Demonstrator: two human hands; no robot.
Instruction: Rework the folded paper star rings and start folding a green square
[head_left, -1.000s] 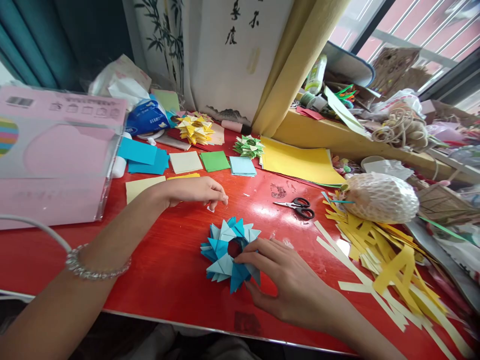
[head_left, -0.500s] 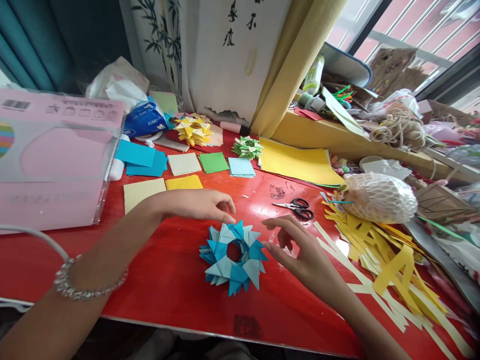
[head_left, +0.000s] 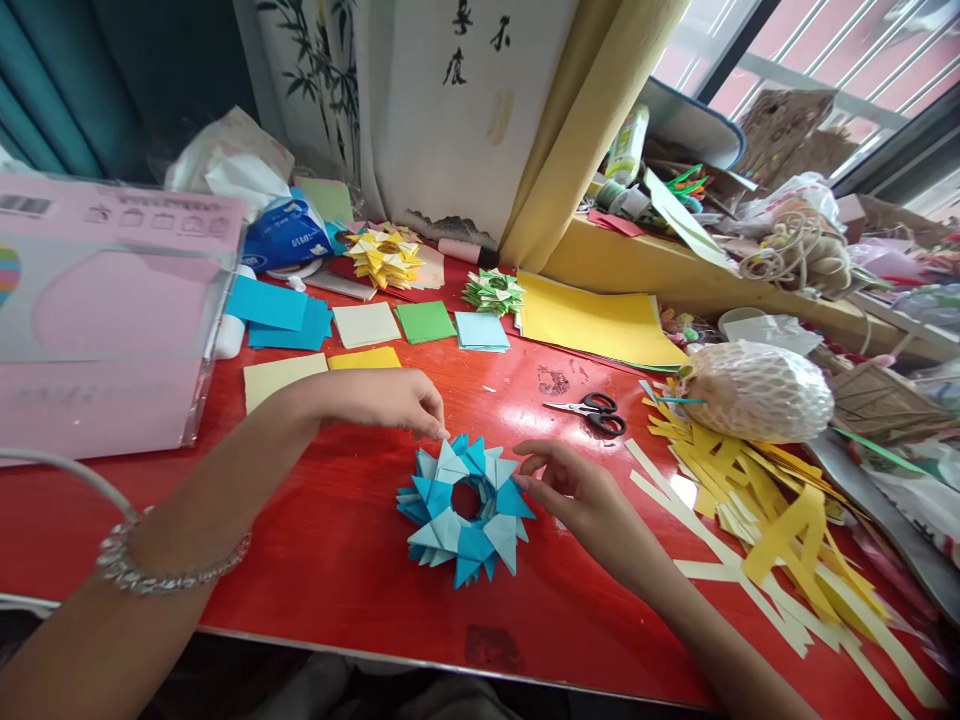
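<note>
A blue folded-paper ring [head_left: 465,508] with pointed tips lies flat on the red table [head_left: 337,560]. My left hand [head_left: 390,400] reaches in from the left, its pinched fingertips touching the ring's upper left edge. My right hand [head_left: 581,495] comes from the right, fingers spread, with the fingertips at the ring's right edge. Neither hand lifts the ring. A bead bracelet [head_left: 169,560] is on my left forearm.
Small scissors [head_left: 596,410] lie right of the ring. Yellow paper strips [head_left: 757,510] and a net-wrapped round object [head_left: 757,390] are at the right. Coloured paper squares [head_left: 427,322], a yellow paper flower [head_left: 386,258] and a green one [head_left: 493,292] sit behind. A pink box [head_left: 105,310] stands left.
My right hand came off the top of the ring and moved to its right edge. My left hand shifted from the table down to the ring's upper left edge.
</note>
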